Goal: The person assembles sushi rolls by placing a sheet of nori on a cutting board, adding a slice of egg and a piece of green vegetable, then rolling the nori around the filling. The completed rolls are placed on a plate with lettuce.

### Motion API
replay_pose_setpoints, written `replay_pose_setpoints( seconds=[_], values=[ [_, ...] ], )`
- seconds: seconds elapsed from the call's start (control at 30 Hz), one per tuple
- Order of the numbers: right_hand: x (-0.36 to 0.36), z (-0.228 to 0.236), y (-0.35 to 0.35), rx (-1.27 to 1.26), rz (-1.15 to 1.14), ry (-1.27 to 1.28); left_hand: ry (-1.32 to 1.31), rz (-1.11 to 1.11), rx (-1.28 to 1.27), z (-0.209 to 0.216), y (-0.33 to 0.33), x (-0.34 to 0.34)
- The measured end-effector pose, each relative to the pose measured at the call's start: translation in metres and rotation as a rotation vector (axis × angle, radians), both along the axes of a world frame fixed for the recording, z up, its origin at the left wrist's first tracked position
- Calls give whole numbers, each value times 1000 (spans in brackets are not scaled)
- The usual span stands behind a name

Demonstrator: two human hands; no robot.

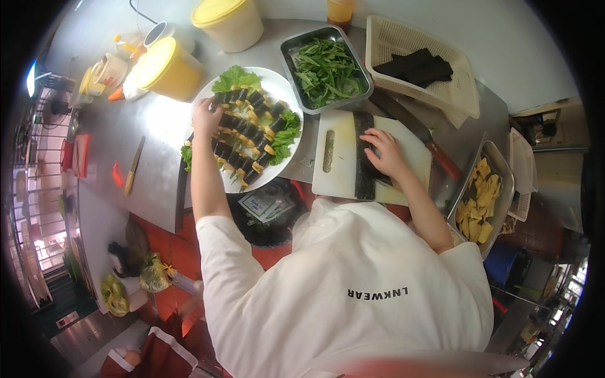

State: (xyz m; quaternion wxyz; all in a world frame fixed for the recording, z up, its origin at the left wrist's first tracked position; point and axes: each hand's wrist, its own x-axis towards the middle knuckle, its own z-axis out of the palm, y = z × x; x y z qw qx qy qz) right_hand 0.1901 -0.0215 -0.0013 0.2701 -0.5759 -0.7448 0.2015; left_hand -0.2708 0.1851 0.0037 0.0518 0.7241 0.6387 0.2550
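A white round plate (pixel 293 104) holds rows of short black seaweed rolls (pixel 251 133) with yellow ends, with green lettuce (pixel 287 135) round the edge. My left hand (pixel 207 118) reaches over the plate's left side, fingers bent down and closed at a roll there; the fingertips are partly hidden. On the white cutting board (pixel 334 173) a long dark seaweed strip (pixel 364 173) lies lengthwise. My right hand (pixel 383 151) rests at its right edge, fingers apart, fingertips touching it. A large knife (pixel 408 120) with a red-brown handle lies along the board's far right side.
A metal tray of green leaves (pixel 328 72) and a cream basket (pixel 403 34) with dark seaweed sheets (pixel 416 68) stand behind the board. Right of it is a tray of yellow strips (pixel 480 201). Yellow-lidded tubs (pixel 169 69) stand at back left, a small knife (pixel 133 165) nearer.
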Motion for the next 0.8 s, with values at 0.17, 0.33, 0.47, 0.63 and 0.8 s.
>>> replay_pose_setpoints(
  seconds=[0.17, 0.33, 0.47, 0.63, 0.8],
  values=[
    [9, 0, 2, -36, 67, 20, -27, 27, 311, 22, -26, 38],
    [18, 15, 10, -221, 152, -6, -299, -520, 241, 55, -115, 184],
    [20, 21, 3, -231, 233, -152, -394, -851, 0, 32, -163, 259],
    [13, 29, -11, -241, 231, -177, -244, -918, -44, 3, -191, 273],
    [27, 0, -17, -130, 222, 26, -153, -942, -84, -10, -190, 266]
  ],
)
